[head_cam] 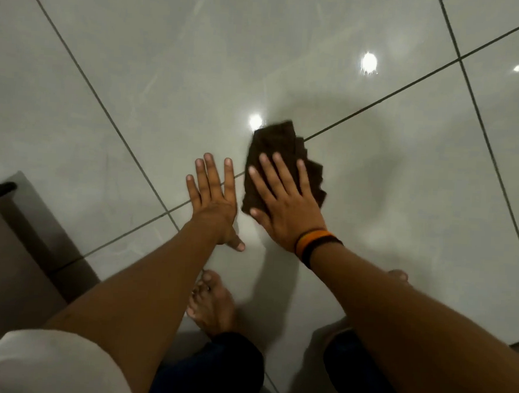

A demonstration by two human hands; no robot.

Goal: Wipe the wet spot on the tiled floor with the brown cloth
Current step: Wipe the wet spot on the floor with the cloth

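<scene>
A folded brown cloth [281,146] lies flat on the glossy grey tiled floor [168,69], across a dark grout line. My right hand [285,204] presses down on the cloth's near half with fingers spread; an orange and black band is on that wrist. Just left of the cloth, my left hand [214,199] rests flat on the bare tile, fingers apart, holding nothing. A faint duller smear on the tile [333,109] spreads beyond the cloth; I cannot tell how wet it is. The cloth's far edge looks blurred.
My bare left foot [210,302] stands on the tile below my hands, and toes of the other foot [399,274] peek out past my right forearm. A brown piece of furniture [11,257] with a dark leg sits at the left edge. Ceiling lights reflect off the floor.
</scene>
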